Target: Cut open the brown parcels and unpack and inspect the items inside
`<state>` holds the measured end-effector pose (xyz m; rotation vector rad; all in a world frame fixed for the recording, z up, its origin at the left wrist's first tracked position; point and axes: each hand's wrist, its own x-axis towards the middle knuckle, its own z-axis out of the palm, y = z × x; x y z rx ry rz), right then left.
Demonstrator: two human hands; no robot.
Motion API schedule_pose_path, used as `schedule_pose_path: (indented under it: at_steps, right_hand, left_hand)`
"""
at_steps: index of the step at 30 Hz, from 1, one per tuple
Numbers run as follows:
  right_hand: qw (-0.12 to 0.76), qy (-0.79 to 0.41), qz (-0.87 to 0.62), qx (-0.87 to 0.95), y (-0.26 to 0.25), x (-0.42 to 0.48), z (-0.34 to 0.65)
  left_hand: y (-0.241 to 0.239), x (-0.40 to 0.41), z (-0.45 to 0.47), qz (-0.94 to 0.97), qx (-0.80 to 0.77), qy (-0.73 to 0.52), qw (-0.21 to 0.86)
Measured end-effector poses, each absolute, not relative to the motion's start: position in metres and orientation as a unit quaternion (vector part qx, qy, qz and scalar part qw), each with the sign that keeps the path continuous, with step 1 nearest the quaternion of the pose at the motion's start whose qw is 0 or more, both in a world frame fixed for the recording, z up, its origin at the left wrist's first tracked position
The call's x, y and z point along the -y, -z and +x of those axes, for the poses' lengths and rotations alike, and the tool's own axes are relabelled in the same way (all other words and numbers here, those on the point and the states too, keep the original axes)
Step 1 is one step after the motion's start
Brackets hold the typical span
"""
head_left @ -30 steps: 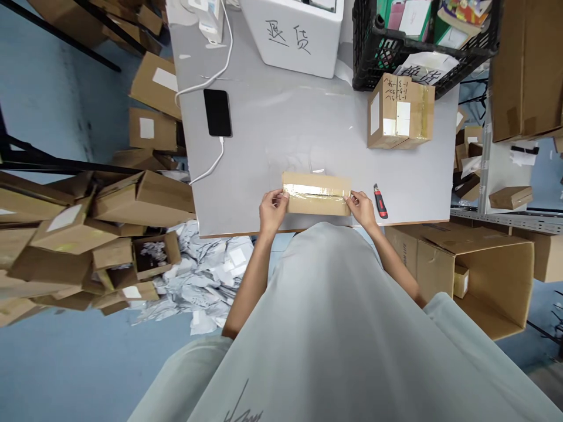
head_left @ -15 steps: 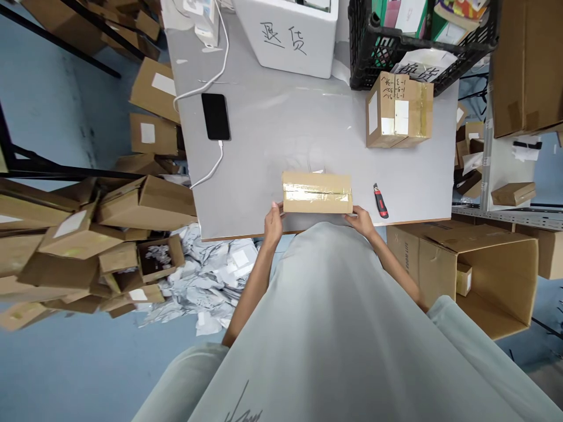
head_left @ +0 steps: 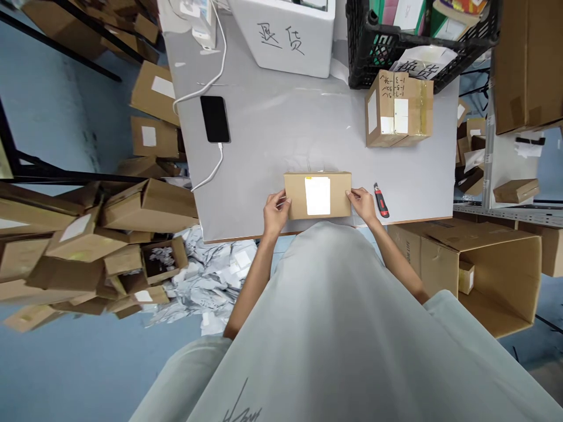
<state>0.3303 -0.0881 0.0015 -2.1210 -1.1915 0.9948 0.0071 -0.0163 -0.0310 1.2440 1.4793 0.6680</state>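
Observation:
A flat cardboard box (head_left: 336,196) lies near the front edge of the grey table (head_left: 272,129), a white label on its upper face. My left hand (head_left: 276,212) grips its left end, fingers curled round the edge. At the box's right end my right hand (head_left: 363,203) holds on the same way. A red and black utility knife (head_left: 380,201) lies just right of my right hand.
A taped carton (head_left: 398,109) stands at the back right before a black crate (head_left: 417,35). A phone (head_left: 215,119) on a white cable lies at the left, a white bin (head_left: 288,32) behind. Piled cartons (head_left: 88,234) are on the floor left, an open carton (head_left: 492,275) right.
The box has been turned over: its taped seam faced up before, the face with the white label faces up now. Both hands stayed at its ends.

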Motion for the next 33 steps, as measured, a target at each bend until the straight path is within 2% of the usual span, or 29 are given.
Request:
schedule_pose_path:
  at_steps: [6,11,15,19,22,25,30,33]
  right_hand:
    - [0.26,-0.398,-0.78,0.407,0.015,0.079,0.329]
    - [0.292,-0.5,-0.748,0.324,0.017,0.106,0.328]
    - [0.307,-0.579,-0.677,0.335,0.015,0.131,0.317]
    - [0.314,-0.487,-0.728,0.367,-0.002,0.128,0.311]
    - [0.31,-0.364,-0.778,0.407,-0.025,0.103,0.32]
    - [0.275,-0.297,-0.795,0.451,-0.043,0.071,0.332]
    - [0.187,-0.321,-0.809,0.456,-0.042,0.044,0.336]
    - [0.17,-0.342,-0.812,0.441,-0.03,0.047,0.331]
  left_hand:
    - [0.046,0.007,0.015,0.49,-0.632,-0.275,0.535]
    - [0.049,0.021,0.012,0.424,-0.662,-0.232,0.573]
    - [0.042,0.042,0.009,0.421,-0.659,-0.217,0.584]
    - [0.027,0.047,0.015,0.46,-0.633,-0.236,0.576]
    - [0.014,0.034,0.021,0.511,-0.631,-0.256,0.525]
    - [0.001,0.015,0.024,0.553,-0.643,-0.258,0.463]
    - [-0.007,-0.006,0.026,0.561,-0.678,-0.18,0.44]
    - [-0.002,-0.008,0.027,0.552,-0.69,-0.148,0.445]
